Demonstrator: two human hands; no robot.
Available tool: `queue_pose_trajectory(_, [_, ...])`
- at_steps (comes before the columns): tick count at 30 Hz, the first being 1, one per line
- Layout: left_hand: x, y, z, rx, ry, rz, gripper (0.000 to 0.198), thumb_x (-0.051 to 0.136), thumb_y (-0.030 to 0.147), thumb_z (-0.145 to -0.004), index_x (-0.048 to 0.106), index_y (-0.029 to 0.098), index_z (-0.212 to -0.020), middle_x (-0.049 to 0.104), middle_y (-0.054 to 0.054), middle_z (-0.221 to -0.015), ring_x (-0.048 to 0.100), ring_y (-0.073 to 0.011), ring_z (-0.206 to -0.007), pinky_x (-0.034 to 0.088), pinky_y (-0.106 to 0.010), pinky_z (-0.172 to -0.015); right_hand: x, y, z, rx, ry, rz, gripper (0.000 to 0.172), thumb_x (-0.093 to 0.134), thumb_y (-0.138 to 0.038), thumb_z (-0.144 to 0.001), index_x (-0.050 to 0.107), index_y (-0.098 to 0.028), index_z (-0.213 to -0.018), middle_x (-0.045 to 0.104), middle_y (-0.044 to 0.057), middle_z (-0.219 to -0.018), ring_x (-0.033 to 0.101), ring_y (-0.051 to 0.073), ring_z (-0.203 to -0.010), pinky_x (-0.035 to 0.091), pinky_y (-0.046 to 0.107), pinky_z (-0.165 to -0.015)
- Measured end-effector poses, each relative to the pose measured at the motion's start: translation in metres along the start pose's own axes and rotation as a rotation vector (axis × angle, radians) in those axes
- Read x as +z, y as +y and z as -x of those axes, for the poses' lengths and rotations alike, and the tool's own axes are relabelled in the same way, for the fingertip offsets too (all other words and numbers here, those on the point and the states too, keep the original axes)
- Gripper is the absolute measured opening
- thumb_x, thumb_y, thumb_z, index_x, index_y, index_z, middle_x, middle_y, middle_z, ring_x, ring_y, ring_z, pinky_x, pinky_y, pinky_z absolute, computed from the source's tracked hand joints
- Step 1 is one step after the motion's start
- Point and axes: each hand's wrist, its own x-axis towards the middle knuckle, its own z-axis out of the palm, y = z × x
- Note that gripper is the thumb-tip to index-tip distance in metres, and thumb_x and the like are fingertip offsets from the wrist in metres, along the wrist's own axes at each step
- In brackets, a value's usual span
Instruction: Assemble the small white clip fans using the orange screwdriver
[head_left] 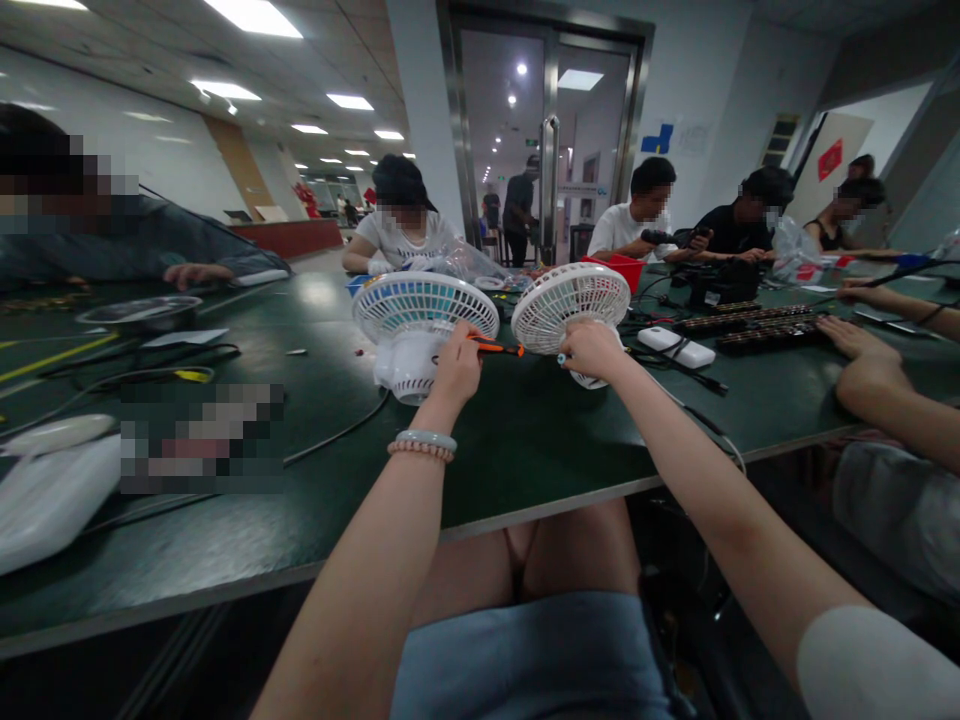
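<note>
Two white fans stand on the green table in front of me, grilles facing away and upward. My left hand is closed at the side of the left fan, gripping an orange-and-black screwdriver whose handle points right; its tip is hidden. My right hand has its fingers bent around the back of the right fan, just below the grille. A small pale blue thing shows at those fingers, too small to name. The right fan's lower part is partly covered by my hand.
On the green table are a white power strip, dark slotted strips, cables and a white object at left. A red bin stands behind. Several people sit around; a co-worker's hands rest at right.
</note>
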Motion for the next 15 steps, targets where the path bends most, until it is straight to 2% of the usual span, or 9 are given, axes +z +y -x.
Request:
queue_pose_trajectory(6, [-0.0017, 0.0013, 0.0011, 0.003, -0.022, -0.023, 0.017, 0.031, 0.021, -0.08, 0.048, 0.02, -0.079, 0.047, 0.003, -0.057, 0.046, -0.011, -0.052, 0.033, -0.023, -0.047, -0.0002, -0.0002, -0.0004, -0.004, -0.002, -0.001, 0.025, 0.055, -0.034, -0.076, 0.071, -0.022, -0.09, 0.061, 0.009, -0.101, 0.05, 0.023, -0.097, 0.036, 0.032, -0.079])
queue_pose_trajectory(11, [-0.0031, 0.0037, 0.0022, 0.043, -0.022, -0.082, 0.019, 0.032, 0.029, -0.085, 0.049, 0.02, -0.08, 0.041, 0.005, -0.049, 0.043, -0.0105, -0.046, 0.031, -0.023, -0.047, 0.0017, 0.0002, -0.0008, 0.0, 0.002, 0.01, 0.026, 0.054, -0.036, -0.077, 0.071, -0.021, -0.09, 0.061, 0.008, -0.099, 0.049, 0.024, -0.097, 0.037, 0.031, -0.076])
queue_pose_trajectory(15, [-0.0031, 0.0031, 0.0013, 0.037, -0.008, -0.129, 0.022, 0.032, 0.033, -0.087, 0.048, 0.02, -0.079, 0.043, 0.004, -0.05, 0.043, -0.0103, -0.047, 0.031, -0.023, -0.048, 0.0022, 0.0004, -0.001, -0.011, 0.008, 0.016, 0.025, 0.055, -0.036, -0.076, 0.071, -0.021, -0.09, 0.061, 0.009, -0.097, 0.049, 0.023, -0.095, 0.037, 0.031, -0.075])
